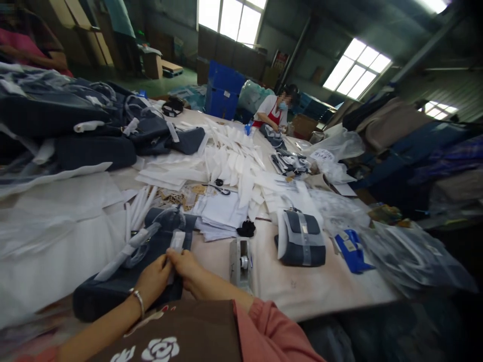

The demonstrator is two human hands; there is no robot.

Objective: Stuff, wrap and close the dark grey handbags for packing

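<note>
Fingers (168, 257) of left hand (153, 278) and right hand (187, 267) are pinching a flat white-wrapped strip (177, 241) over a dark-blue leather-look bag (96, 297).

Hands: 2, left hand (153, 279) and right hand (185, 266). Bracelet (139, 303): 1. Windows (356, 69): 3. Strapped bag (313, 251): 1; blue dispenser (350, 250) beside it: 1. Left bag pile (94, 153): overlapping, can't count.

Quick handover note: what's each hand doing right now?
Left hand: closed at the white wrapping on the dark bag; its grip can't be told.
Right hand: closed, holding the white wrapping.
</note>
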